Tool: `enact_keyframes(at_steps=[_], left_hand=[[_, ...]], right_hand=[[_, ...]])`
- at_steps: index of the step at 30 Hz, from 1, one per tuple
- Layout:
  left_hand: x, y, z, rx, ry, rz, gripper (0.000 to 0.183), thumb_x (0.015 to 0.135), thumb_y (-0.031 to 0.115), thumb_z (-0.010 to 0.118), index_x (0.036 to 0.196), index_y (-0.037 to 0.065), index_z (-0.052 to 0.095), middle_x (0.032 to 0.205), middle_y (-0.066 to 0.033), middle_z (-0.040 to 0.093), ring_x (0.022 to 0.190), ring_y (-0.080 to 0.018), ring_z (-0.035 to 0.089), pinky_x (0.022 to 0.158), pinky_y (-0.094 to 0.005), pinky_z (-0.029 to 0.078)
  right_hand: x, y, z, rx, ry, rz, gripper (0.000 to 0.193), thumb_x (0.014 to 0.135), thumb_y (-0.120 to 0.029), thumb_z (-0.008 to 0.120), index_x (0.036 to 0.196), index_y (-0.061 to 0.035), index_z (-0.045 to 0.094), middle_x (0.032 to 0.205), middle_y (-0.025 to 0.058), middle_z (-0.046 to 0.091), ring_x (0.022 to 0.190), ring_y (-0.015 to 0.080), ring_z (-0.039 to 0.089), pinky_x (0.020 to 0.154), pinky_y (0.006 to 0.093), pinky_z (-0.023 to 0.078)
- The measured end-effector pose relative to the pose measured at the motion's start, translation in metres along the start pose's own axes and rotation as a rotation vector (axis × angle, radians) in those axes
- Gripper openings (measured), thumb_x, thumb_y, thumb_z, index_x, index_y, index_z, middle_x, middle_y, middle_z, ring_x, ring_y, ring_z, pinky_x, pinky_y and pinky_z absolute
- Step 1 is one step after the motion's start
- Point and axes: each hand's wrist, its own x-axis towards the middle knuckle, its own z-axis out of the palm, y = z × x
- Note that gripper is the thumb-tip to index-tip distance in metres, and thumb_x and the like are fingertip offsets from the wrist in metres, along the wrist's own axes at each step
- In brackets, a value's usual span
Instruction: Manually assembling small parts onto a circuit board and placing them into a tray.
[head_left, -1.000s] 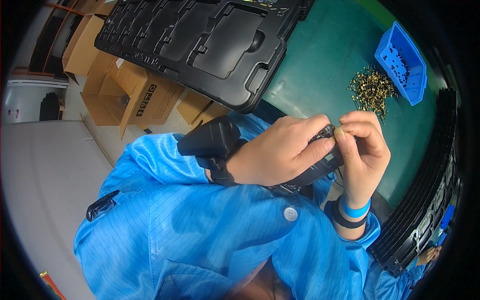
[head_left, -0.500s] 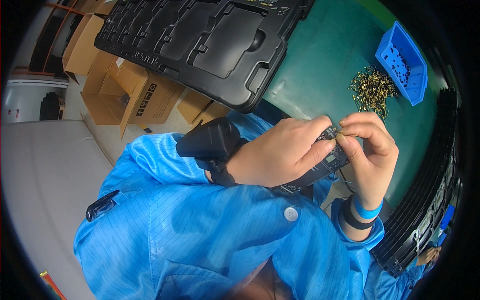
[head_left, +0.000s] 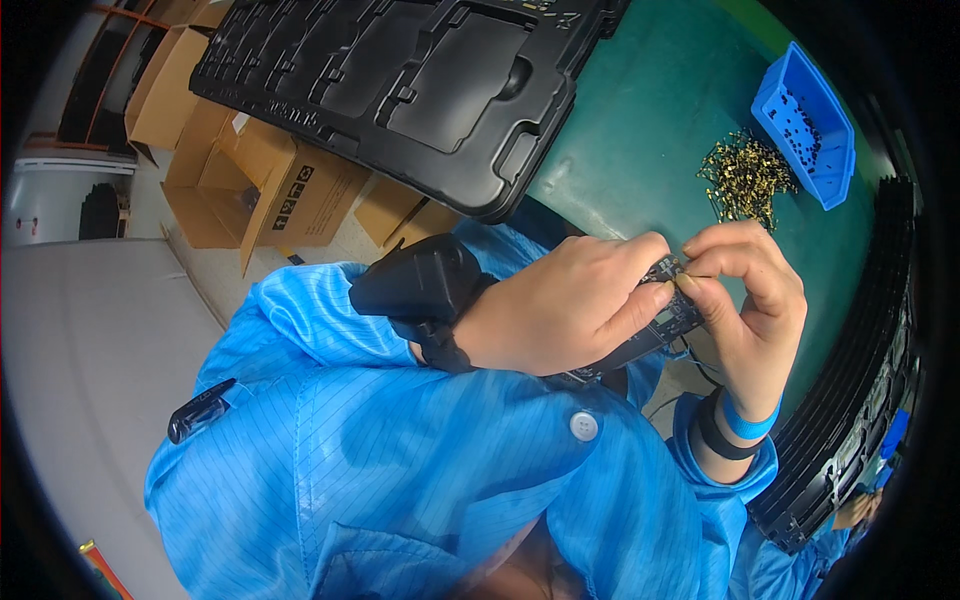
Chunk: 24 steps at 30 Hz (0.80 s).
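Note:
A black printed circuit board (head_left: pixel 668 326) is held over my lap, in front of my chest. My left hand (head_left: pixel 565 305) is closed round it, thumb on its face and fingers behind; the hand covers much of the board. At the board's far right corner, the thumb and index finger of my right hand (head_left: pixel 755 295) are pinched together against the edge. Whatever lies between those fingertips is tiny and mostly hidden. Beyond the right hand, a pile of small black-and-gold cable-like parts (head_left: pixel 742 182) lies on the green tabletop (head_left: pixel 640 150).
A blue plastic bin (head_left: pixel 828 182) with small dark pieces stands beside the pile. A large black moulded tray (head_left: pixel 455 85) overhangs the table's left part. Stacked black trays (head_left: pixel 850 400) curve along the right. Open cardboard boxes (head_left: pixel 300 200) stand on the floor at left. Another person's hand (head_left: pixel 858 510) shows at lower right.
My right hand and the board's corner have shifted slightly right and down. The right fingertips remain pinched at the board's corner; my left hand keeps its hold.

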Motion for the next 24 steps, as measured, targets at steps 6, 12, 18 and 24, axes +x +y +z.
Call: enact_keyframes(at_steps=[6, 12, 18, 24], left_hand=[[-0.0001, 0.0003, 0.0002, 0.025, 0.009, 0.003, 0.020, 0.086, 0.016, 0.046, 0.091, -0.003, 0.043, 0.071, -0.0213, 0.051, 0.068, -0.0394, 0.052, 0.055, -0.0407, 0.037], [-0.0005, 0.0003, 0.0002, 0.017, 0.022, 0.014, 0.019, 0.086, 0.016, 0.046, 0.090, -0.003, 0.043, 0.071, -0.0212, 0.051, 0.068, -0.0396, 0.051, 0.055, -0.0411, 0.037], [-0.0009, 0.0010, 0.0015, 0.045, 0.040, 0.022, 0.019, 0.086, 0.015, 0.046, 0.090, -0.003, 0.043, 0.071, -0.0214, 0.051, 0.068, -0.0400, 0.051, 0.055, -0.0416, 0.037], [-0.0016, 0.0012, 0.0037, 0.064, 0.054, 0.032, 0.018, 0.086, 0.014, 0.047, 0.090, -0.003, 0.043, 0.070, -0.0215, 0.051, 0.068, -0.0405, 0.051, 0.055, -0.0420, 0.037]], right_hand=[[0.0007, -0.0001, 0.0003, 0.000, 0.002, -0.010, 0.014, 0.062, 0.007, 0.064, 0.072, 0.0006, 0.058, 0.076, 0.0098, 0.058, 0.070, 0.0201, 0.056, 0.061, 0.0265, 0.043], [0.0020, 0.0008, 0.0006, -0.013, -0.001, -0.029, 0.014, 0.061, 0.007, 0.064, 0.071, 0.0006, 0.057, 0.075, 0.0096, 0.058, 0.069, 0.0200, 0.056, 0.061, 0.0266, 0.043], [0.0013, 0.0009, 0.0009, -0.039, 0.005, -0.047, 0.014, 0.061, 0.007, 0.064, 0.071, 0.0004, 0.057, 0.075, 0.0097, 0.057, 0.069, 0.0202, 0.056, 0.059, 0.0266, 0.043], [-0.0003, 0.0012, 0.0005, -0.037, 0.010, -0.056, 0.014, 0.061, 0.007, 0.064, 0.071, 0.0000, 0.058, 0.076, 0.0098, 0.058, 0.068, 0.0201, 0.056, 0.059, 0.0265, 0.043]])
